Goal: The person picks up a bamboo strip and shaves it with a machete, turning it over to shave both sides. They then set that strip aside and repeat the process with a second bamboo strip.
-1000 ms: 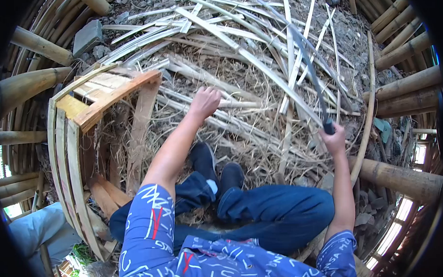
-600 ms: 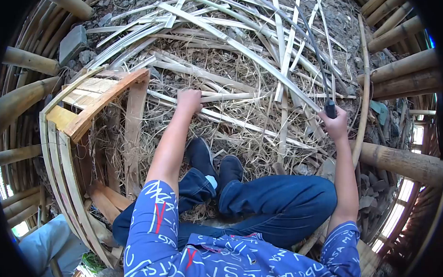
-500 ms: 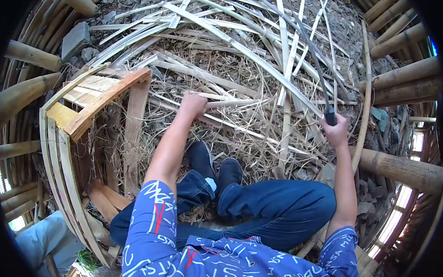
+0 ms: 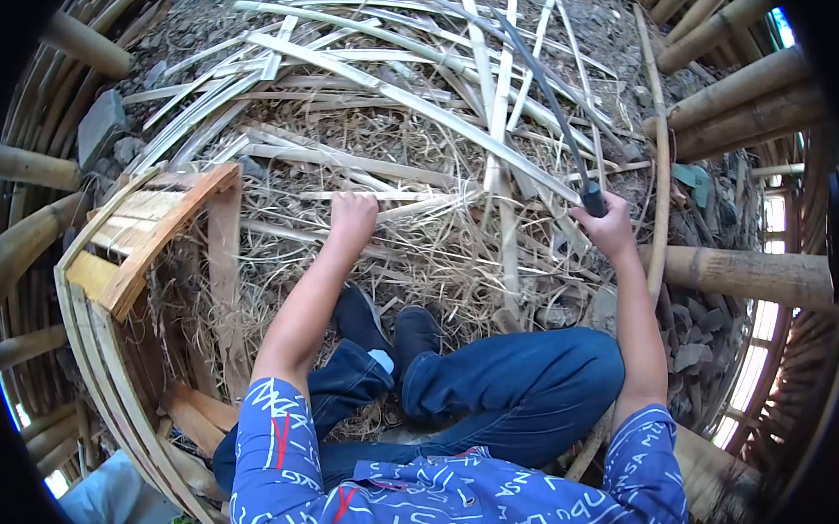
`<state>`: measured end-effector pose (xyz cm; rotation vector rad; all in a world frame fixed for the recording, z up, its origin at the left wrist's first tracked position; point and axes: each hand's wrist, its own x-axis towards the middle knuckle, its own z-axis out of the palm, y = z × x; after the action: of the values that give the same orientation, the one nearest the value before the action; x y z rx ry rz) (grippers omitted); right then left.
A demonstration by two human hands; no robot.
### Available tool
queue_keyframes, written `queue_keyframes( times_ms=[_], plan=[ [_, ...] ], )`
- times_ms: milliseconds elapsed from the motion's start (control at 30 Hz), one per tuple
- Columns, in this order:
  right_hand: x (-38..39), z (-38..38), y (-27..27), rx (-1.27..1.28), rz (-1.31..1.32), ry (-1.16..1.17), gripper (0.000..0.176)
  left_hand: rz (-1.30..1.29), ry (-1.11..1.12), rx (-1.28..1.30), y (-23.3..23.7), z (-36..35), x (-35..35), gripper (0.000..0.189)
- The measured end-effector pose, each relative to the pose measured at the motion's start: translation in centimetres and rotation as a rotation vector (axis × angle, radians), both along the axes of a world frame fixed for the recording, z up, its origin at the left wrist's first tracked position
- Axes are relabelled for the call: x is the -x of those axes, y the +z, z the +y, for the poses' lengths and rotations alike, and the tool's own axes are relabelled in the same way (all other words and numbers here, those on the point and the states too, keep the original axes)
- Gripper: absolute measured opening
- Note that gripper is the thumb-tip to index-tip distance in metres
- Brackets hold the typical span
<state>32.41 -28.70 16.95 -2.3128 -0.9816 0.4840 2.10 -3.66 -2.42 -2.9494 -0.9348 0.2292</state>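
My right hand is closed around the black handle of a long knife, whose thin dark blade points away up the ground. The near end of a long pale bamboo strip comes up to the thumb of that hand. My left hand is closed, knuckles up, at a short thin bamboo strip that shows on both sides of the fingers. Beneath it lie curled shavings and more split strips.
At the left stands a curved wooden frame with slats. Bamboo poles form the walls on both sides. A grey block lies at the upper left. Rubble lies to the right of my bent knee. A person's pale trouser leg shows at lower left.
The view has shifted, so the scene sits further left and lower. My left hand has moved rightward relative to the wooden frame. My right hand keeps its hold on the knife.
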Motion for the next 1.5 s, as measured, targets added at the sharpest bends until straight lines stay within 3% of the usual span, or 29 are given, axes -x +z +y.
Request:
queue_keyframes(
  times_ms=[67, 167, 233, 300, 333, 367, 467, 500, 567, 600, 633, 700, 833, 900, 967, 1000, 1033, 1100, 1133, 1200, 1300, 1433, 1500],
  plan=[
    [-0.3, -0.5, -0.2, 0.002, 0.005, -0.005, 0.021, -0.06, 0.037, 0.102, 4.1, -0.8, -3.1, 0.013],
    [-0.8, -0.6, -0.6, -0.025, 0.044, -0.043, 0.02, -0.22, 0.12, 0.471, 9.2, -2.4, -10.2, 0.022],
    [-0.9, -0.6, -0.4, -0.014, 0.11, -0.1, 0.021, -0.336, 0.249, 0.57, 8.4, -4.9, -14.1, 0.03],
    [-0.7, -0.3, 0.3, -0.08, 0.097, -0.139, 0.02, -0.56, 0.557, 1.022, 4.0, -4.7, -17.4, 0.048],
    [-1.3, -0.9, 0.1, -0.066, 0.094, -0.146, 0.018, -0.774, 0.694, 1.047, 3.3, -5.1, -18.1, 0.057],
    [-2.1, -1.5, -0.2, -0.045, 0.094, -0.154, 0.017, -0.893, 0.781, 1.135, 0.0, -4.9, -20.0, 0.05],
    [-2.7, -1.8, -0.2, -0.052, 0.175, -0.221, 0.015, -1.234, 0.876, 1.524, 0.0, -2.9, -21.5, 0.029],
    [-2.5, -1.4, -0.1, -0.083, 0.178, -0.225, 0.016, -1.255, 0.987, 1.635, 2.5, -2.2, -21.0, 0.026],
    [-3.0, -1.4, -0.5, -0.058, 0.204, -0.253, 0.017, -1.239, 0.96, 1.487, 2.9, -1.0, -22.3, 0.029],
    [-3.0, -1.3, -0.4, -0.074, 0.211, -0.257, 0.019, -1.041, 1.038, 1.582, 1.3, -0.9, -23.9, 0.036],
    [-3.3, -1.6, -0.6, -0.085, 0.221, -0.253, 0.019, -0.94, 0.981, 1.611, 1.0, -0.9, -24.4, 0.042],
    [-4.1, -2.6, -1.3, -0.084, 0.155, -0.268, 0.019, -0.896, 1.049, 1.538, -3.4, -1.2, -27.2, 0.044],
    [-3.4, -1.3, 0.4, -0.16, 0.245, -0.343, 0.019, -1.095, 1.054, 1.405, 2.9, -0.4, -26.0, 0.039],
    [-3.9, -1.3, -0.3, -0.177, 0.233, -0.337, 0.019, -0.883, 0.629, 0.816, 5.0, 0.7, -24.4, 0.025],
    [-4.2, -1.0, -1.0, -0.223, 0.268, -0.322, 0.019, -0.899, -0.001, 0.159, 3.4, 2.6, -23.8, 0.044],
    [-4.2, -0.8, -1.0, -0.174, 0.258, -0.319, 0.017, -0.705, -0.099, -0.103, 4.0, 3.2, -23.7, 0.054],
    [-3.9, -0.7, -1.1, -0.155, 0.266, -0.314, 0.017, -0.539, -0.142, -0.12, 3.2, 4.2, -23.6, 0.055],
    [-3.9, -0.3, -0.9, -0.149, 0.277, -0.292, 0.017, -0.52, -0.056, -0.063, 0.3, 5.7, -24.3, 0.046],
    [-4.0, -0.4, -1.0, -0.127, 0.245, -0.29, 0.017, -0.521, -0.048, -0.061, 2.0, 5.9, -23.9, 0.046],
    [-3.8, -0.2, -0.8, -0.132, 0.241, -0.285, 0.017, 0.0, -0.1, 0.026, 5.1, 6.1, -23.0, 0.033],
    [-4.5, -1.1, -0.4, -0.161, 0.211, -0.282, 0.017, -0.389, -0.12, -0.106, 1.4, 6.2, -20.7, 0.023],
    [-4.4, -2.6, 2.5, -0.205, 0.223, -0.278, 0.018, -0.619, -0.16, -0.111, 6.7, 8.1, -16.3, 0.017],
    [-3.6, -3.0, 4.3, -0.257, 0.132, -0.204, 0.016, -0.701, -0.288, -0.149, 9.2, 9.7, -14.1, 0.016]
  ],
)
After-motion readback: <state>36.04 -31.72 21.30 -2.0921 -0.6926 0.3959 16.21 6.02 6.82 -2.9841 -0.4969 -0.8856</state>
